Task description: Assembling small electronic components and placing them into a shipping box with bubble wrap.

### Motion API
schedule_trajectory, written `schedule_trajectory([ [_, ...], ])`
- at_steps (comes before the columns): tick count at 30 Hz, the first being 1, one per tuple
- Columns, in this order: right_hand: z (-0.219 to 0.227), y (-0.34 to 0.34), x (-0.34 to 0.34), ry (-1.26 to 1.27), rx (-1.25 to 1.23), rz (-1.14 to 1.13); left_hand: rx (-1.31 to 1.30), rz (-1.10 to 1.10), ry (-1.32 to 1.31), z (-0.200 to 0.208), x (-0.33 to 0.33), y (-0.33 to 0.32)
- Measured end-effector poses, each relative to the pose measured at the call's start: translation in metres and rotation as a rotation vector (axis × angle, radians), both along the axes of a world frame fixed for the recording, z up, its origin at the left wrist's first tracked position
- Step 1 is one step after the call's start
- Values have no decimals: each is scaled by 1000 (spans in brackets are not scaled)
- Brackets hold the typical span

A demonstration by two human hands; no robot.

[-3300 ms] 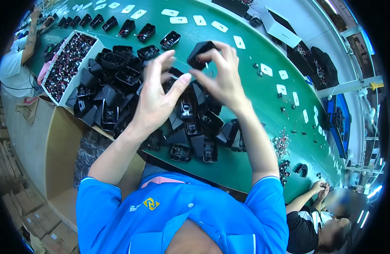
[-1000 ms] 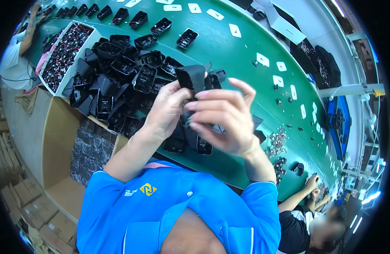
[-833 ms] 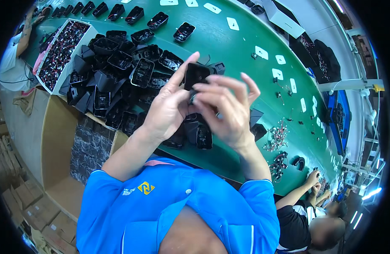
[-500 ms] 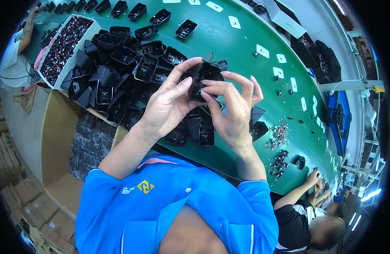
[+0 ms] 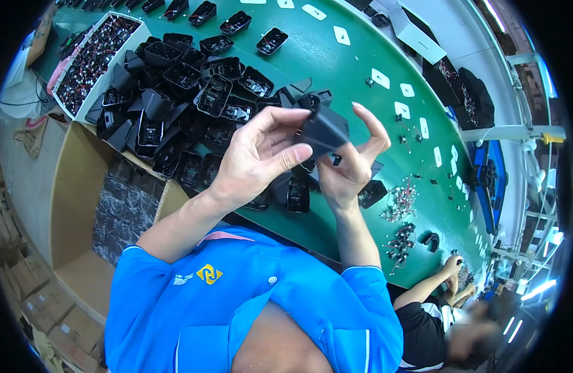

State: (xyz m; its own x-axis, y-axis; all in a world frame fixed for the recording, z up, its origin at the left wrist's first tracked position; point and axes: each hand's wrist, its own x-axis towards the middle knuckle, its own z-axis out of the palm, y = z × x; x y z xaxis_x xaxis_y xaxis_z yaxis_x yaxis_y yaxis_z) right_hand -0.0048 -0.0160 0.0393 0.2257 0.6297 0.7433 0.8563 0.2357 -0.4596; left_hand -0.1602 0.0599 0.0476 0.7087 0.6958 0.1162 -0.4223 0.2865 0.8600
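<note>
A black plastic housing [image 5: 325, 132] with a wedge-shaped back is held up over the table, its smooth outer side facing me. My left hand [image 5: 252, 152] closes on its left side, thumb below and index finger along the upper edge. My right hand [image 5: 351, 168] grips it from the lower right, with one finger raised away and some fingertips hidden behind it. Beneath and left of my hands lies a heap of similar open black housings [image 5: 215, 96], some showing small parts inside.
A white box of wired parts [image 5: 97, 62] stands left of the heap. Near me is an open cardboard box [image 5: 75, 205]. Loose wired pieces [image 5: 401, 202] and white cards [image 5: 379, 78] lie on the green table [image 5: 311, 37]. A co-worker's hand [image 5: 451, 266] works at the right.
The housing has been turned over: its open inside showed before, and its smooth outer side shows now. My right fingers have left the inside and moved to its lower right edge.
</note>
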Motion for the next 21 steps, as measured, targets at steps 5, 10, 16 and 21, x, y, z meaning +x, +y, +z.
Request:
schedule_trajectory([
  [5, -13, 1, -2, 224, 95, 67, 66, -44, -3, 4, 1, 2],
  [10, 8, 23, -9, 285, -9, 147, -73, -14, -17, 8, 3, 23],
  [16, 23, 85, 12, -22, -230, 131, 79, 138, 139, 13, 5, 86],
  [21, -1, 151, 79, -292, -655, -91, 1048, 546, 820, -8, -4, 211],
])
